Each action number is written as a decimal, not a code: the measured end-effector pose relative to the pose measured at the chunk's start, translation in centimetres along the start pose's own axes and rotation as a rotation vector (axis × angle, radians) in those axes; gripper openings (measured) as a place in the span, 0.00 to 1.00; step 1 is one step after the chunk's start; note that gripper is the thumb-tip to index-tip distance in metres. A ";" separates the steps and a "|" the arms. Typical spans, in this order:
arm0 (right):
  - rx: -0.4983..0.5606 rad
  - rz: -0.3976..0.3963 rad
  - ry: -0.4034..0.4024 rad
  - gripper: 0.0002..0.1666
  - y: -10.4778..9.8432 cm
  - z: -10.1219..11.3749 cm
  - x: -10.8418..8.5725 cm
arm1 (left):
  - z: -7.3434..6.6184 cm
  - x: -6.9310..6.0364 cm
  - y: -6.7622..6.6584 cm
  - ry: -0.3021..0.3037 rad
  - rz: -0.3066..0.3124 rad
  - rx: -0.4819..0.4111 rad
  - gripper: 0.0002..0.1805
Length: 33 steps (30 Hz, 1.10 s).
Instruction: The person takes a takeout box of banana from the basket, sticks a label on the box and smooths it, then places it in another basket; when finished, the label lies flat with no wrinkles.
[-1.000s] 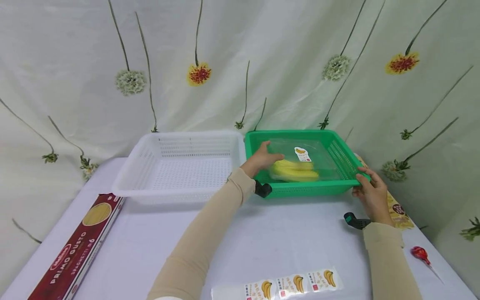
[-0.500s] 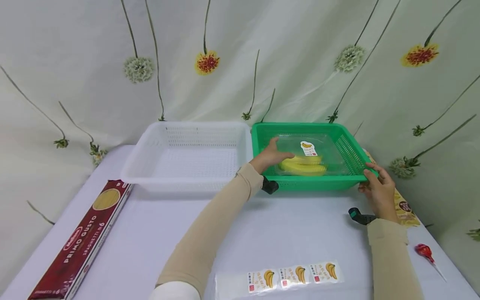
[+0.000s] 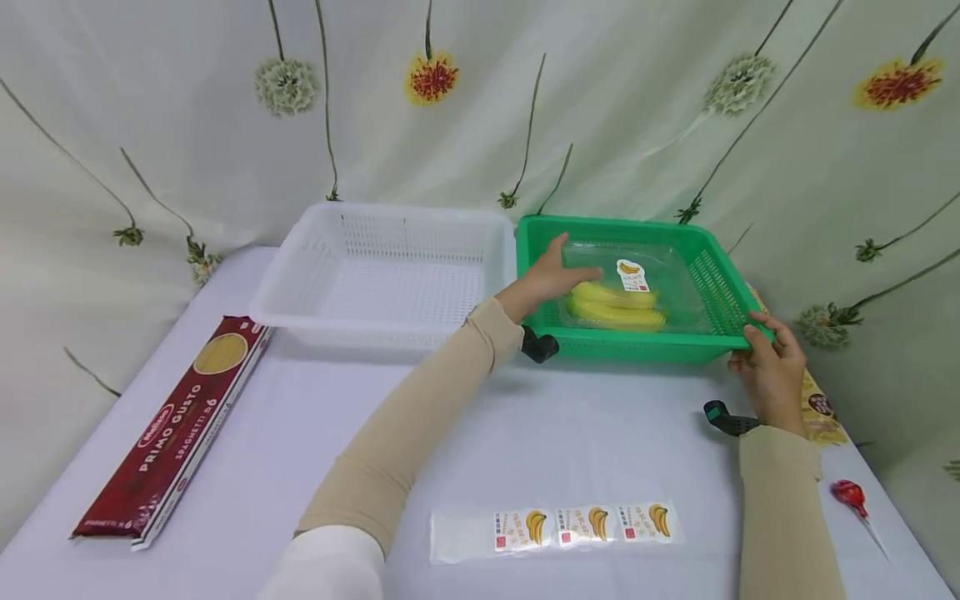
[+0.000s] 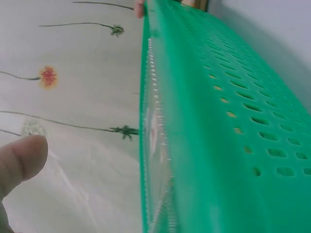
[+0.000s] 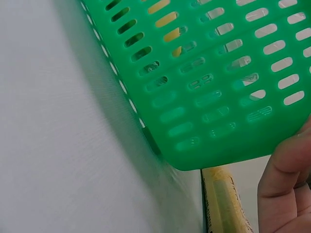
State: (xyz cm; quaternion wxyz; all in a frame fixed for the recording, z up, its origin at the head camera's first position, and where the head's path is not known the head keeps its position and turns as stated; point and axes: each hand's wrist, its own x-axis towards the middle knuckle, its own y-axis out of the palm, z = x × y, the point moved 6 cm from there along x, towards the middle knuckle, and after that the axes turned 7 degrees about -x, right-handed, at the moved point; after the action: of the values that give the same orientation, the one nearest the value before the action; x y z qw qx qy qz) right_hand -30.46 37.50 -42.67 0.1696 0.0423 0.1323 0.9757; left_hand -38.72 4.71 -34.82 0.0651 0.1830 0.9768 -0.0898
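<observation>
A green plastic basket (image 3: 630, 343) stands at the back right of the table. Inside it lies a clear plastic box (image 3: 678, 287) holding yellow bananas (image 3: 618, 317), with a banana sticker (image 3: 632, 275) on top. My left hand (image 3: 549, 275) is over the basket's left side, thumb and index finger spread apart beside the box; its other fingers are mostly hidden. In the left wrist view, the thumb (image 4: 26, 158) is clear of the rim. At the front right corner, my right hand (image 3: 772, 371) grips the basket's rim, with the thumb on the outer side.
A white basket (image 3: 382, 329) stands left of the green one. A red spaghetti pack (image 3: 176, 433) lies at the left. A strip of banana stickers (image 3: 585, 529) is near the front. A red lollipop (image 3: 851, 497) and a yellow packet (image 3: 821, 408) lie at the right.
The head view has tilted down, so everything sits higher in it. My left hand has lifted slightly relative to the bananas. The right hand keeps its hold on the basket corner.
</observation>
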 end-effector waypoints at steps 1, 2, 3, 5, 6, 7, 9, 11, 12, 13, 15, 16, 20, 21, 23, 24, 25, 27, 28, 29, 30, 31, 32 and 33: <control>0.006 -0.008 -0.005 0.14 0.0 0.4 0.1 | -0.6 -0.1 -0.2 0.015 0.012 -0.001 0.53; 0.008 -0.021 -0.009 0.13 0.0 0.7 0.2 | -1.1 -0.3 -0.4 0.026 0.023 -0.003 0.53; 0.014 -0.027 -0.014 0.13 0.0 1.0 0.3 | -1.5 -0.5 -0.5 0.034 0.028 -0.005 0.52; 0.015 -0.040 -0.012 0.13 0.0 1.2 0.4 | -2.0 -1.0 -1.0 0.058 0.038 -0.018 0.52; 0.009 -0.046 -0.008 0.12 -0.1 1.2 0.4 | -2.0 -1.4 -1.2 0.063 0.042 -0.030 0.51; 0.004 -0.043 -0.003 0.13 -0.2 1.1 0.4 | -2.0 -1.9 -1.5 0.074 0.038 -0.045 0.50; -0.006 -0.032 0.003 0.14 -0.1 0.8 0.5 | -1.9 -2.7 -2.2 0.106 0.022 -0.075 0.47; -0.013 -0.023 0.005 0.14 0.0 0.7 0.7 | -1.9 -3.7 -2.9 0.148 0.009 -0.102 0.44; -0.016 -0.019 0.004 0.14 0.0 0.6 0.7 | -1.8 -4.2 -3.3 0.170 0.004 -0.116 0.42; -0.021 -0.019 0.004 0.14 0.0 0.6 0.7 | -1.7 -4.8 -3.5 0.193 0.002 -0.133 0.39; -0.034 -0.019 0.001 0.13 0.1 0.5 0.7 | -1.3 -5.9 -4.0 0.229 0.010 -0.181 0.35; -0.039 -0.020 0.000 0.13 0.2 0.5 0.6 | -1.1 -6.5 -4.2 0.245 0.019 -0.205 0.33; -0.048 -0.010 0.004 0.12 0.4 0.1 0.4 | 0.0 -9.2 -5.4 0.301 0.049 -0.258 0.26; -0.046 -0.009 0.006 0.12 0.5 0.0 0.4 | 0.2 -9.9 -5.9 0.316 0.046 -0.246 0.24; -0.048 -0.007 0.008 0.12 0.5 -0.1 0.2 | 0.8 -11.5 -7.0 0.348 0.022 -0.213 0.23; -0.049 -0.006 0.010 0.12 0.6 -0.2 0.2 | 1.0 -12.3 -7.7 0.368 -0.001 -0.193 0.22; -0.052 -0.005 0.011 0.13 0.6 -0.2 0.1 | 1.3 -13.1 -8.4 0.387 -0.031 -0.163 0.22; -0.066 -0.005 0.019 0.13 0.5 -0.2 0.0 | 1.9 -14.6 -9.9 0.429 -0.105 -0.088 0.21; -0.081 -0.004 0.027 0.14 0.5 -0.1 -0.1 | 2.3 -15.4 -10.8 0.445 -0.146 -0.047 0.20; -0.108 -0.005 0.034 0.15 0.4 0.0 -0.2 | 2.7 -16.2 -11.6 0.453 -0.188 0.000 0.20; -0.149 -0.003 0.037 0.17 0.3 0.2 -0.3 | 3.1 -16.9 -12.4 0.459 -0.228 0.051 0.19; -0.199 -0.003 0.036 0.19 0.2 0.3 -0.4 | 3.5 -17.6 -13.2 0.460 -0.265 0.099 0.19; -0.249 -0.003 0.035 0.22 0.2 0.5 -0.4 | 4.0 -18.4 -13.9 0.455 -0.300 0.146 0.20; -0.308 0.006 0.030 0.26 0.1 0.7 -0.6 | 4.4 -19.1 -14.7 0.451 -0.333 0.200 0.20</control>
State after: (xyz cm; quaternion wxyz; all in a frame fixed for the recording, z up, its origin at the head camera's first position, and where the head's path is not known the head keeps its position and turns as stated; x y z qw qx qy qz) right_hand -29.87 37.39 -41.95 0.1693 0.0018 -0.0163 0.9854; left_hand -26.09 -16.22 -33.86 -0.1876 0.0411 0.9696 -0.1519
